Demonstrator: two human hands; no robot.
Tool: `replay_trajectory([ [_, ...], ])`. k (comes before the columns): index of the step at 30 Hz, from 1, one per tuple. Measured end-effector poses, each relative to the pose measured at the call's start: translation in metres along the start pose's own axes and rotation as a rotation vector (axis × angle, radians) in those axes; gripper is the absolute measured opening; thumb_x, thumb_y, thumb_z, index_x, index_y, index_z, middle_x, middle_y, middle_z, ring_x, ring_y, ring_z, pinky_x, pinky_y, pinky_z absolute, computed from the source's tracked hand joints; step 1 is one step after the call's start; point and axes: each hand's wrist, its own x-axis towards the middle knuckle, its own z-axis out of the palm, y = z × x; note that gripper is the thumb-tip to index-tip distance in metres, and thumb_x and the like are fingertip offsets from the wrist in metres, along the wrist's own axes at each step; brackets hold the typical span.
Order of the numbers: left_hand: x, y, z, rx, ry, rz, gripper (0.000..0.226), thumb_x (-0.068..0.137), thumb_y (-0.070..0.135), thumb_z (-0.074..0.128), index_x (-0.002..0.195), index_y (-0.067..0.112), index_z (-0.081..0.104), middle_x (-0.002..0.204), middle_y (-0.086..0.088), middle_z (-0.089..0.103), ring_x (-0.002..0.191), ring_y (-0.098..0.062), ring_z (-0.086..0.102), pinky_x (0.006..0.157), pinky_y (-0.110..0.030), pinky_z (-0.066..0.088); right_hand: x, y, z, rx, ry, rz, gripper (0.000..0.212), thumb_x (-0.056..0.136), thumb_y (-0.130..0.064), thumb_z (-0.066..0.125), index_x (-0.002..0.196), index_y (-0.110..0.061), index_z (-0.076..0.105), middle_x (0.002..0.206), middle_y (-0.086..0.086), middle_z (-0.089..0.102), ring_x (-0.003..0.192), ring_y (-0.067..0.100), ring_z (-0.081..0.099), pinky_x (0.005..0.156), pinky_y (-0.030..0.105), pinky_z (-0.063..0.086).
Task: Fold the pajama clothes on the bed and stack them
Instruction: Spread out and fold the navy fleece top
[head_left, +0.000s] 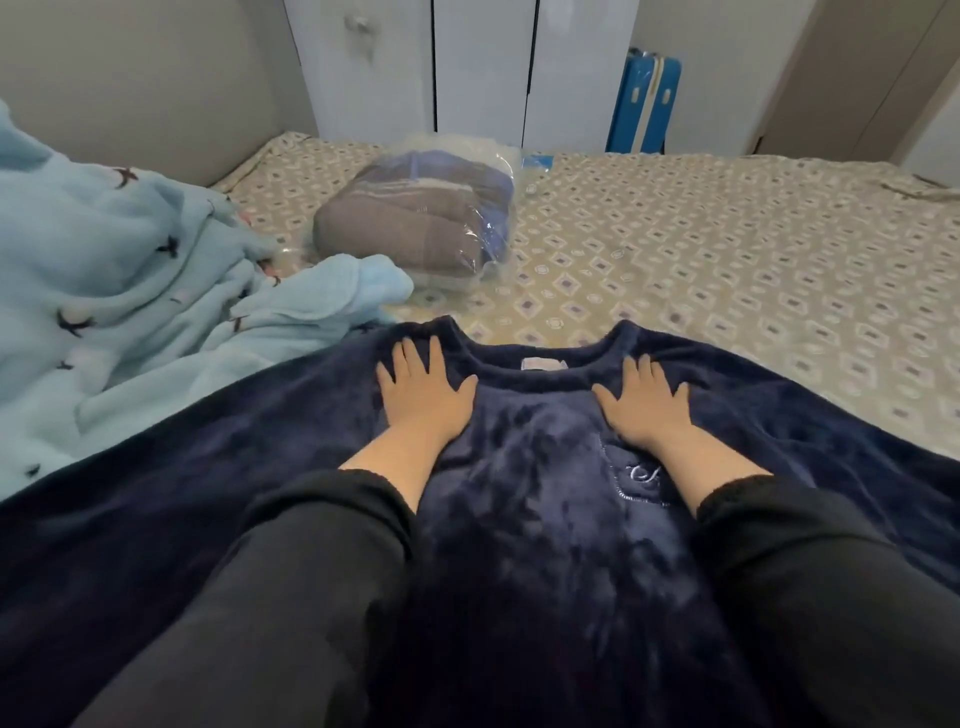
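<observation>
A plush navy-blue fleece pajama top (545, 519) lies spread flat, front up, on the bed with its diamond-patterned beige sheet (727, 249); the left hand (423, 397) and right hand (641, 402) press flat on its shoulders beside the round neckline, fingers straight and spread, gripping nothing. A crumpled pale-blue fleece garment (119, 291) lies to the left; a clear plastic bag of folded grey and blue fabric (415, 218) sits beyond.

plush navy pajama top (545, 519), glossy plastic bag (467, 208)
</observation>
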Motion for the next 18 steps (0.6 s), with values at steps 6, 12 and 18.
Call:
replay_trajectory([
  [6, -0.008, -0.006, -0.013, -0.061, -0.100, 0.105, 0.072, 0.097, 0.063, 0.015, 0.155, 0.024, 0.001, 0.161, -0.010, -0.012, 0.147, -0.029, -0.015, 0.117, -0.052, -0.005, -0.017, -0.005, -0.010, 0.106, -0.072, -0.011, 0.075, 0.097, -0.061, 0.025, 0.154, -0.017, 0.004, 0.162, 0.008, -0.001, 0.148, 0.026, 0.001, 0.116, 0.057, 0.004],
  [12, -0.092, 0.008, 0.000, 0.034, -0.196, 0.299, 0.068, 0.097, 0.062, 0.014, 0.154, 0.027, 0.001, 0.162, -0.003, -0.009, 0.148, -0.026, -0.013, 0.115, -0.054, -0.006, -0.101, -0.003, 0.012, -0.095, -0.158, -0.218, 0.068, 0.097, -0.060, 0.019, 0.154, -0.027, 0.001, 0.162, 0.000, -0.006, 0.148, 0.020, -0.005, 0.115, 0.055, 0.000],
  [18, -0.180, -0.015, 0.011, 0.249, -0.036, 0.392, 0.060, 0.102, 0.050, 0.011, 0.155, 0.022, 0.002, 0.162, -0.007, 0.000, 0.149, -0.024, -0.007, 0.118, -0.051, -0.002, -0.176, 0.028, 0.020, -0.072, -0.116, -0.146, 0.062, 0.101, -0.051, 0.018, 0.154, -0.024, 0.001, 0.162, -0.002, -0.005, 0.148, 0.017, -0.005, 0.116, 0.052, 0.001],
])
